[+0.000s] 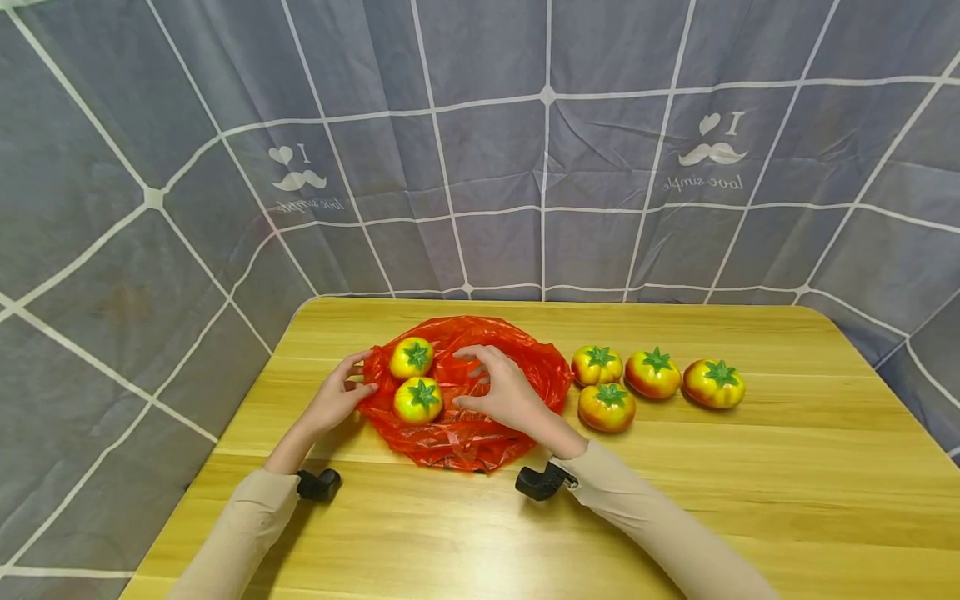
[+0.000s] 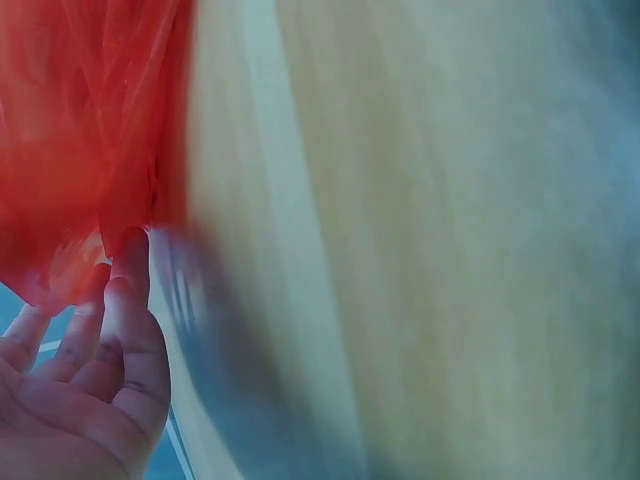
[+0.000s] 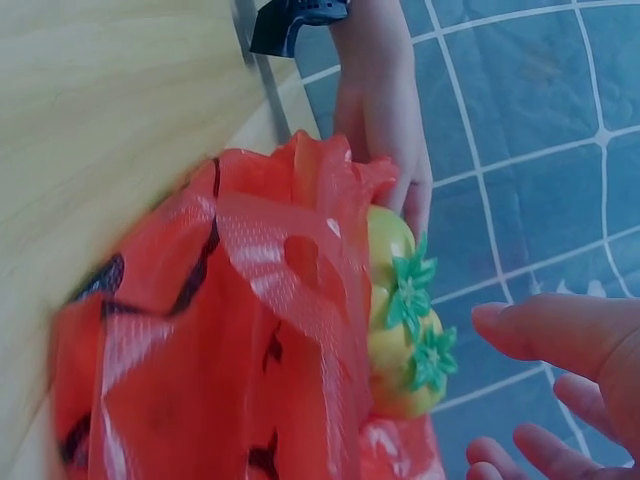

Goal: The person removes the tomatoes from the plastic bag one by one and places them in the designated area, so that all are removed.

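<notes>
A right hand point(image 1: 498, 389) hovers over a red bag point(image 1: 491, 442), thumb and fingers apart, holding nothing; a left hand point(image 1: 341, 395), its thumb and fingers parted, touches the bag's left edge. The left wrist view shows that hand's palm and the bag but not the fruits; the right wrist view alone shows clearly the bold black marks point(image 3: 105, 277) on the bag's side. Only the head view takes in all six fruits: two point(image 1: 418, 400) on the bag beside the left hand, four point(image 1: 606, 410) on the desk point(image 1: 675, 492) to its right. A grey curtain point(image 1: 495, 167) hangs behind.
</notes>
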Demonstrator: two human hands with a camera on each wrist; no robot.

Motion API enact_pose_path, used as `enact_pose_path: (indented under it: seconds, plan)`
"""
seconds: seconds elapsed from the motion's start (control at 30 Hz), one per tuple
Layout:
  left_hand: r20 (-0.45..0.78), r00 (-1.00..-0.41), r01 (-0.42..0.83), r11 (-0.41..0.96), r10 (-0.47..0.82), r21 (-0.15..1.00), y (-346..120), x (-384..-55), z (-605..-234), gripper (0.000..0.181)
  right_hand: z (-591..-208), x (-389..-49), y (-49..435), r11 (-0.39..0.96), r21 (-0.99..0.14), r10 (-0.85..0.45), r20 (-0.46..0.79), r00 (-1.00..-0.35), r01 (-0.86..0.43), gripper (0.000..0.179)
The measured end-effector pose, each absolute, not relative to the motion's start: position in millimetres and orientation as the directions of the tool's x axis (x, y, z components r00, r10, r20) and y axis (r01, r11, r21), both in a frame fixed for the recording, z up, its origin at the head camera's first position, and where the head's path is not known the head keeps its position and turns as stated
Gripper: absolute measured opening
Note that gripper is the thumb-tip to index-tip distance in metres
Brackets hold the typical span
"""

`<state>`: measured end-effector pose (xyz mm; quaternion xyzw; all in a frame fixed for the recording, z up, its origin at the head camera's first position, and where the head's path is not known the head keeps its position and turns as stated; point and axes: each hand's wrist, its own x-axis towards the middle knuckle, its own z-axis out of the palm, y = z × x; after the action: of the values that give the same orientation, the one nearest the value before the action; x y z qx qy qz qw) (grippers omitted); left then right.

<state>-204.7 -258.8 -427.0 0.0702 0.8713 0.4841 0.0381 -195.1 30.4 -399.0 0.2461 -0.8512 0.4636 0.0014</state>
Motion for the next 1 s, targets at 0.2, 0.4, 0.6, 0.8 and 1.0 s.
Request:
enact_pose_path:
  seconds: [0.2, 0.4, 0.6, 0.8, 1.0]
  plan:
    - [0.012, -0.988, 0.093, 0.527, 0.156, 0.844, -260.8, -204.3, -426.9, 0.056, -401.7, -196.3, 18.9, 0.457, -0.777, -0.438, 0.227, -0.870, -0.433, 0.058]
    - [0.015, -0.987, 0.097, 0.524, 0.159, 0.846, -261.0, -203.5, -426.5, 0.056, -404.3, -198.7, 8.0, 0.483, -0.775, -0.443, 0.186, -0.877, -0.408, 0.060]
    - [0.011, -0.987, 0.096, 0.523, 0.162, 0.847, -260.8, -202.8, -426.5, 0.055, -407.2, -199.8, 0.0, 0.503, -0.769, -0.444, 0.161, -0.881, -0.394, 0.063]
    - [0.014, -0.987, 0.100, 0.533, 0.162, 0.840, -261.3, -202.6, -426.8, 0.054, -410.6, -199.2, -5.8, 0.513, -0.764, -0.438, 0.160, -0.885, -0.392, 0.064]
    - [0.017, -0.986, 0.106, 0.533, 0.169, 0.840, -260.9, -203.4, -427.3, 0.054, -414.8, -199.8, -9.7, 0.534, -0.743, -0.447, 0.156, -0.881, -0.403, 0.063]
